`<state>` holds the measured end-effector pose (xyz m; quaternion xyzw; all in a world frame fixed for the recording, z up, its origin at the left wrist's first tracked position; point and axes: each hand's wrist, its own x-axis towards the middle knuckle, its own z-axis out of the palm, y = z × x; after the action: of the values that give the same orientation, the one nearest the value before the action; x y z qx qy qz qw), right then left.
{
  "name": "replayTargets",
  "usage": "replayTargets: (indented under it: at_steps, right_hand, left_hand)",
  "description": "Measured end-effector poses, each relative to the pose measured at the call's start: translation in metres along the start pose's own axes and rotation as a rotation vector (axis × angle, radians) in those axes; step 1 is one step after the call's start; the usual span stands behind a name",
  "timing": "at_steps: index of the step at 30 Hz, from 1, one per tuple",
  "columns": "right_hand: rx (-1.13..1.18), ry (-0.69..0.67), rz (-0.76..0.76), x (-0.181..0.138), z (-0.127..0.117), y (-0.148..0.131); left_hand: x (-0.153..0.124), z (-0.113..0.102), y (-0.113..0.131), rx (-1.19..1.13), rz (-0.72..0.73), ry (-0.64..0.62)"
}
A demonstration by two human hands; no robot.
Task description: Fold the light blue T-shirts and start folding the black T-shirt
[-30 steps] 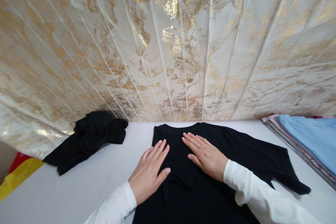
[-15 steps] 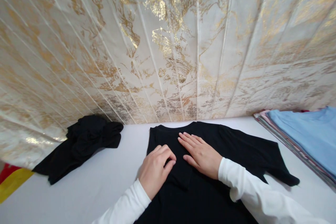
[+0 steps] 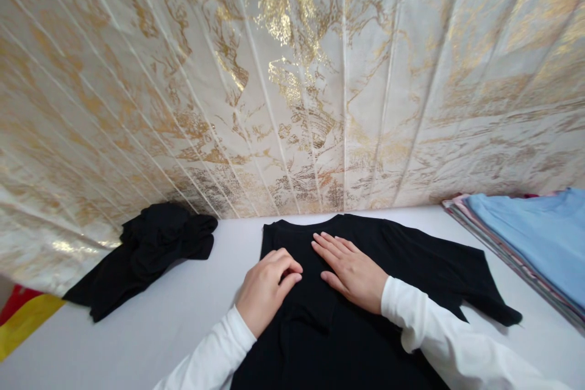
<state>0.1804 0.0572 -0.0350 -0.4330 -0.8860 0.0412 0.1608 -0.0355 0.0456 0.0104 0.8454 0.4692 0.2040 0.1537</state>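
A black T-shirt [image 3: 365,341] lies spread on the white surface, its left side folded inward and one sleeve reaching out to the right. My left hand [image 3: 269,286] rests on the folded left part below the neckline. Its fingers are curled, and thumb and forefinger close together in a pinch at the cloth; whatever lies between the tips is hard to see. My right hand [image 3: 351,271] presses flat on the shirt near the middle of the chest, with fingers stretched out.
A crumpled black garment [image 3: 150,253] lies at the left. Beyond it are yellow cloth [image 3: 27,320] and red cloth [image 3: 21,298]. A stack of folded shirts with a light blue shirt [image 3: 539,228] on top stands at the right. A gold-patterned pleated fabric [image 3: 292,103] rises behind the white surface [image 3: 183,329].
My left hand has slid slightly left over the shirt. My right hand stays flat in about the same place. The view has shifted a little.
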Motion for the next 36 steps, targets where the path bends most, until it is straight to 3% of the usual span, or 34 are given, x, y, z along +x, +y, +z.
replayTargets:
  at_steps: [4,11,16,20,23,28,36]
  right_hand:
    - [-0.018,-0.019,-0.002,0.000,-0.003,-0.001]
    - [0.027,0.006,-0.005,0.000,-0.001,0.000]
    - [0.077,0.146,-0.009,0.002,0.000,0.003]
    - [0.023,0.234,0.167,0.003,-0.009,0.004]
    - [-0.029,0.235,0.247,0.003,-0.015,0.004]
    - [-0.046,0.244,0.255,0.004,-0.015,0.006]
    - [0.065,0.224,0.311,0.009,-0.013,0.012]
  left_hand:
    - [0.000,0.007,0.011,0.061,0.033,-0.010]
    - [0.003,-0.013,-0.004,-0.050,-0.084,0.154]
    - [-0.006,0.007,-0.008,0.078,0.037,0.039]
    - [-0.018,0.010,0.001,0.077,0.079,0.038]
    - [-0.030,0.002,0.009,0.036,0.057,0.005]
    - [-0.050,0.003,0.013,0.074,0.067,-0.092]
    - [-0.049,0.006,0.013,0.076,0.249,-0.179]
